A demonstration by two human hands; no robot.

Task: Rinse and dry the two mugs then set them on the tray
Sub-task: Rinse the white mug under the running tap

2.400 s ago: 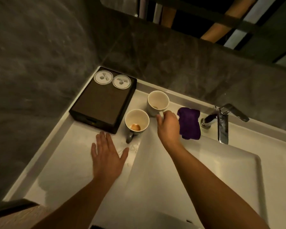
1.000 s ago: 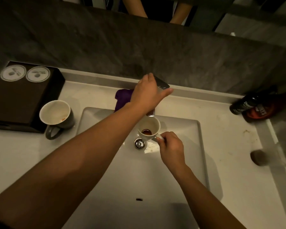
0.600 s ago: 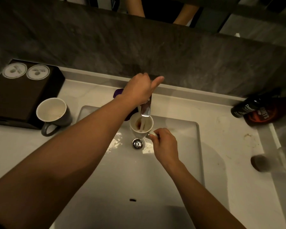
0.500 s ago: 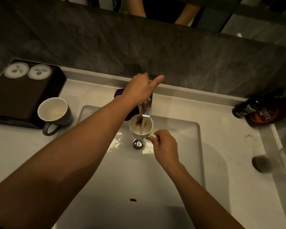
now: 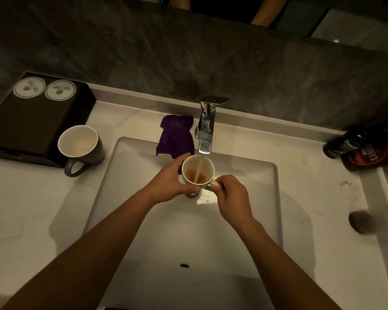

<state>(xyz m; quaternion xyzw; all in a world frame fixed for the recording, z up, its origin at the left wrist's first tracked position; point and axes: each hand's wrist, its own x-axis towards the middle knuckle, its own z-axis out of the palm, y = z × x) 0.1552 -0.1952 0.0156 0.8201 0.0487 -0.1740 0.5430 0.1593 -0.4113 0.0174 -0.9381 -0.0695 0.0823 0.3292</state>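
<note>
A white mug (image 5: 188,166) hangs over the sink (image 5: 244,220) under the running faucet (image 5: 207,128); water streams into brownish liquid inside it. My right hand (image 5: 232,195) pinches its handle. My left hand (image 5: 168,182) wraps around the mug's left side. A second mug (image 5: 81,144), grey outside and white inside, stands on the counter left of the sink, handle toward me. The dark tray (image 5: 31,121) lies behind it at the far left. A purple cloth (image 5: 176,136) sits on the sink's back rim beside the faucet.
Two round white coasters (image 5: 44,88) lie on the tray's far end. Dark bottles (image 5: 358,146) lie on the counter at the far right, and a dark round object (image 5: 362,221) sits near the right edge. A grey stone wall backs the counter.
My left hand left the faucet lever and came down onto the mug's side. Water keeps running and the mug holds more liquid.
</note>
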